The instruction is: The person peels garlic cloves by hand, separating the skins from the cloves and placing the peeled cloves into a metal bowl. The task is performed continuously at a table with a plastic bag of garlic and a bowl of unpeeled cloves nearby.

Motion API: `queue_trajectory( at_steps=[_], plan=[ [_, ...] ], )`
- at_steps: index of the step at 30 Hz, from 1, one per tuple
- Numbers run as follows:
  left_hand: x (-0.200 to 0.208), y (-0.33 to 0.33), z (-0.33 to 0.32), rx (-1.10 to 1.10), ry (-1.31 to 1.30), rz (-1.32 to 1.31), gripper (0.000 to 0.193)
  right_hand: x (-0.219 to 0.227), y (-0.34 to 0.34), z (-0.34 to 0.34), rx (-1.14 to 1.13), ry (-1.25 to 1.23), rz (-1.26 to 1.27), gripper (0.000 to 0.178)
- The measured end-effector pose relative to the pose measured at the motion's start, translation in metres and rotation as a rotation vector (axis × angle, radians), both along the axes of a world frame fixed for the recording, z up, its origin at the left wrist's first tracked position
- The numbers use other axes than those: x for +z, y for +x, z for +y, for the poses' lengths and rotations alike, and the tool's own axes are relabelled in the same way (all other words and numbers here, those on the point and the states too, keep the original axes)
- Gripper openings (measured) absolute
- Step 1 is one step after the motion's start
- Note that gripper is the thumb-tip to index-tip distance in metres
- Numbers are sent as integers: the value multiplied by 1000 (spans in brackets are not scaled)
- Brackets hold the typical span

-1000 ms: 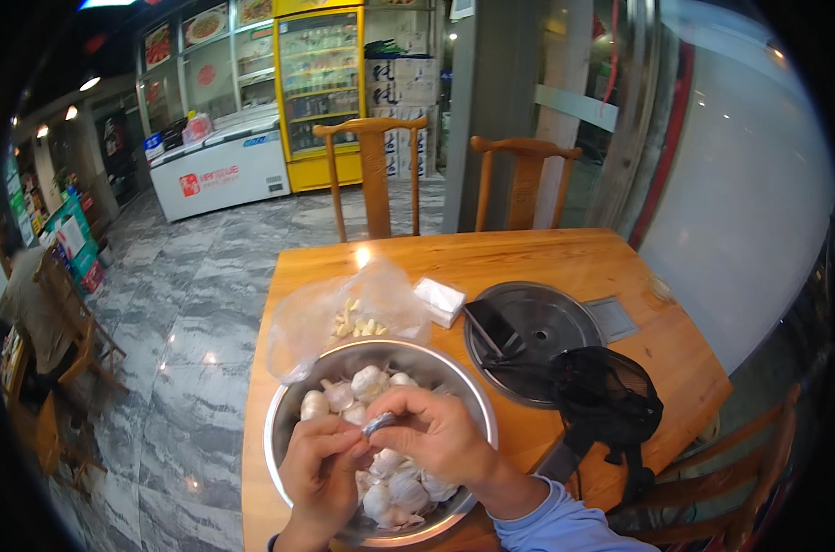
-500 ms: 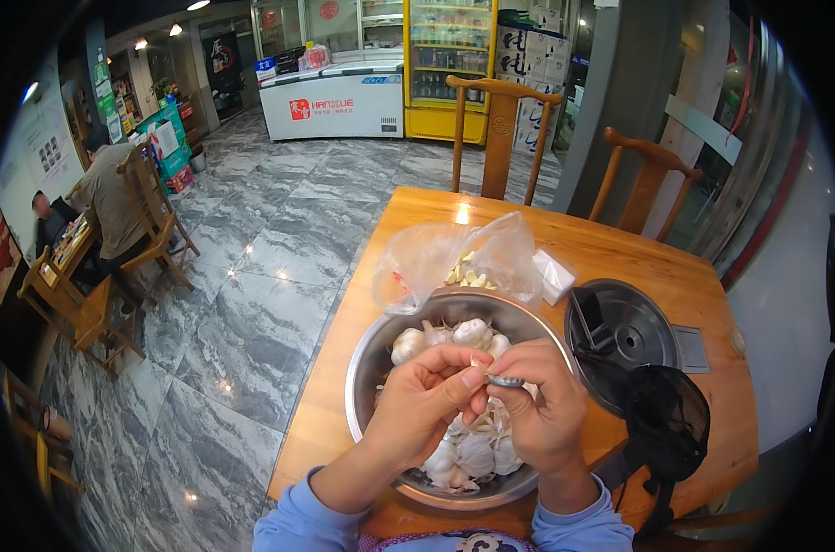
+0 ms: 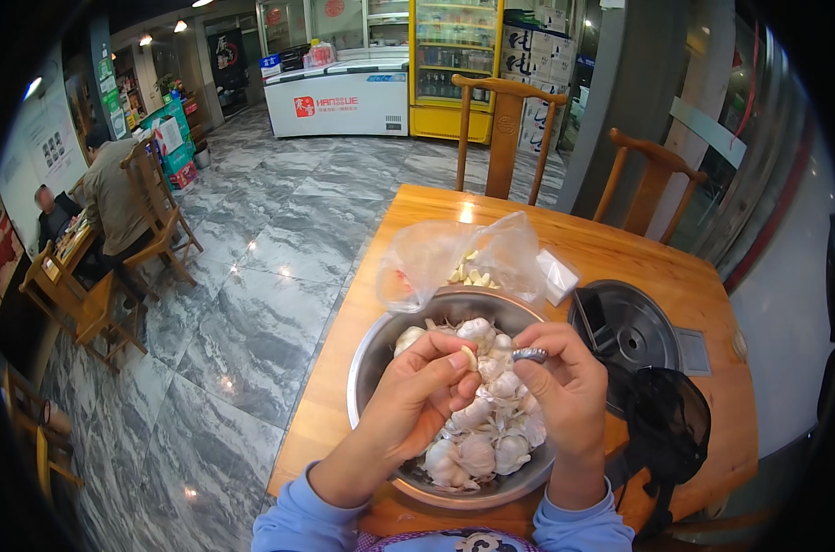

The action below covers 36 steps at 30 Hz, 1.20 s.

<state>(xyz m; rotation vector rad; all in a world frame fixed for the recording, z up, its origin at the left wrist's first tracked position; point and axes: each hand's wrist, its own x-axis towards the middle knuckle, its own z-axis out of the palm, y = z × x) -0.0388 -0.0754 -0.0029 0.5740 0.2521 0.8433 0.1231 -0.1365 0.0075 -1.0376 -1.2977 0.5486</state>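
Observation:
Between the thumb and fingers of my left hand [image 3: 406, 391] is a pale garlic clove [image 3: 471, 358]. My right hand [image 3: 572, 386] pinches a small metal cap with a ridged edge, like a bottle cap [image 3: 529, 354], apart from the clove. Both hands are over a large steel bowl [image 3: 354, 391], where several whole garlic bulbs [image 3: 477, 454] lie among loose papery skins. Just beyond the bowl rests a clear plastic bag [image 3: 413, 262] with peeled garlic cloves [image 3: 471, 276] in it. My hands and wrists cover parts of the bowl.
On the wooden table [image 3: 330, 396], a white box [image 3: 557, 276] stands beside the bag. A dark round recessed pan [image 3: 647, 322] and a black mesh bag [image 3: 670, 419] lie to the right. Wooden chairs [image 3: 505, 138] stand behind the table; two people sit far left.
My hands have moved apart, the right one with the cap going rightward. The clove now shows clearly in my left fingers, and more garlic is visible between the hands.

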Motion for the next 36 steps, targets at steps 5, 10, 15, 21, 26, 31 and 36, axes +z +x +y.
queue_trajectory(
  at_steps=[5,10,15,21,26,31,36],
  plan=[
    [-1,0,-1,-10,-38,-31,9,-1,-3,-1,66,-80,57,12],
    [-6,2,-1,-19,9,-20,9,0,-4,0,193,-3,79,12],
    [-8,6,-5,11,112,31,10,-3,-11,0,260,-50,291,11],
    [-8,9,-8,75,167,72,12,-4,-10,0,234,-100,334,15],
    [-8,10,-10,121,208,126,13,-3,-6,-3,290,-134,342,12],
    [-9,11,-9,152,255,156,13,-1,-7,-1,254,-82,256,13],
    [-10,11,-10,194,332,193,13,0,-8,-2,279,-93,297,14]
  ],
)
